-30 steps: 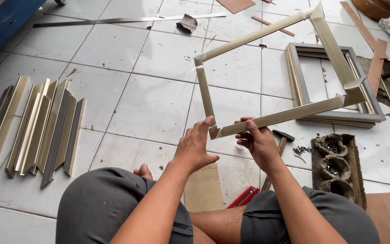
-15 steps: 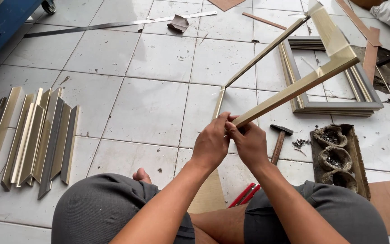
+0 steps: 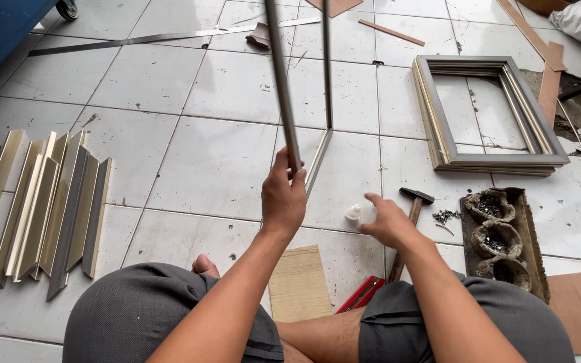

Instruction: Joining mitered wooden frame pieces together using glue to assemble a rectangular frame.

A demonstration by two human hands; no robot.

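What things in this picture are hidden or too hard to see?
Head view only:
- Top of the upright grey picture frame held by the left hand: cut off by the upper edge.
- Small white object near the right hand: too small to identify.
- Red tool: partly hidden under the leg.
- Contents of the dark three-cup tray: too small to tell.

Floor tiles white with dark grout. Frame grey-gold. Cut mouldings gold and dark grey. Shorts grey. Hammer black-headed, brown-handled.
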